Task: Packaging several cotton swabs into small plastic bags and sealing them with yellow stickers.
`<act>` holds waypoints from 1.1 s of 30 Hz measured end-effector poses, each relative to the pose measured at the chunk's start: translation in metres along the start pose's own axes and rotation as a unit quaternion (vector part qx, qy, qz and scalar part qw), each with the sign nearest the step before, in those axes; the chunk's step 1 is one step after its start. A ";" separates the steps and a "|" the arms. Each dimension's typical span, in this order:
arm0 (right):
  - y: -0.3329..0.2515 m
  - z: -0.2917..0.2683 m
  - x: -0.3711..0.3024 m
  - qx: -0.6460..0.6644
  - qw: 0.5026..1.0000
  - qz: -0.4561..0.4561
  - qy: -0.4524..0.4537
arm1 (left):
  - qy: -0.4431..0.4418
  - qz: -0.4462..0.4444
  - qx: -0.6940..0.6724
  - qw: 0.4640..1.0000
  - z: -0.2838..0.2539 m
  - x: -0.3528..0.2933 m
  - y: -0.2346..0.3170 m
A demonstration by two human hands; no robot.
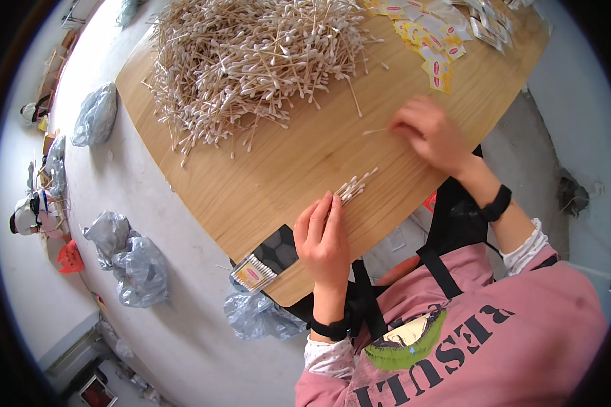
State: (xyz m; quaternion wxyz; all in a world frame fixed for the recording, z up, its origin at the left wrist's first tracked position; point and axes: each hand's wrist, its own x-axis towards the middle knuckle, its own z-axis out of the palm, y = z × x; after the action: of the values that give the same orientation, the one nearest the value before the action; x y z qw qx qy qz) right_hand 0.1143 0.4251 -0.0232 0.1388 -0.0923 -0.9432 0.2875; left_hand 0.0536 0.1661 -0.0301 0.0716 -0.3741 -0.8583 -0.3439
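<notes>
- head view: left hand (322,237) pinches a small bunch of swabs (354,188) at the near side of the table (292,166)
- right hand (428,132), blurred, fingers curled, grasps a single swab (375,131) by one end
- big swab pile (251,61) covers the far left
- swab-filled box (253,273) sits at the near left corner
- yellow cards (434,51) lie beyond the right hand

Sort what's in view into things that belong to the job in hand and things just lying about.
Apparently part of the job:
small swab bundle at the left hand
single swab at the right hand
large swab pile
yellow-and-white cards
swab-filled packet

Apparently just lying about:
crumpled plastic bags on the floor
red plastic item
</notes>
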 end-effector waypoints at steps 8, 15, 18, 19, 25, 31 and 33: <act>-0.062 0.040 0.015 0.106 0.986 -0.119 -0.057 | 0.003 0.000 0.030 1.000 0.005 -0.007 -0.002; -0.043 0.024 -0.002 0.037 0.988 -0.114 -0.099 | -0.010 0.002 0.000 1.000 0.008 -0.006 -0.003; -0.039 0.018 -0.005 0.024 0.990 -0.113 -0.078 | -0.006 -0.003 -0.010 1.000 0.008 -0.007 -0.004; -0.036 0.014 -0.005 0.024 0.990 -0.112 -0.078 | -0.006 -0.004 -0.012 1.000 0.008 -0.007 -0.005; -0.005 -0.012 -0.001 -0.048 0.993 -0.077 -0.069 | 0.005 -0.010 -0.017 1.000 0.007 -0.008 -0.006; -0.032 0.027 0.023 -0.009 0.999 -0.039 -0.028 | 0.003 -0.014 -0.002 1.000 0.004 -0.006 -0.002; -0.050 0.043 0.027 0.015 0.994 -0.095 -0.045 | 0.005 -0.019 0.008 1.000 0.004 -0.007 0.000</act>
State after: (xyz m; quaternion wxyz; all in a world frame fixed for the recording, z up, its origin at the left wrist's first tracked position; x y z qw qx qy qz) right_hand 0.0705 0.3690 -0.0231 0.1241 0.0129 -0.9485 0.2911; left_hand 0.0588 0.1644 -0.0360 0.0722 -0.3554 -0.8675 -0.3405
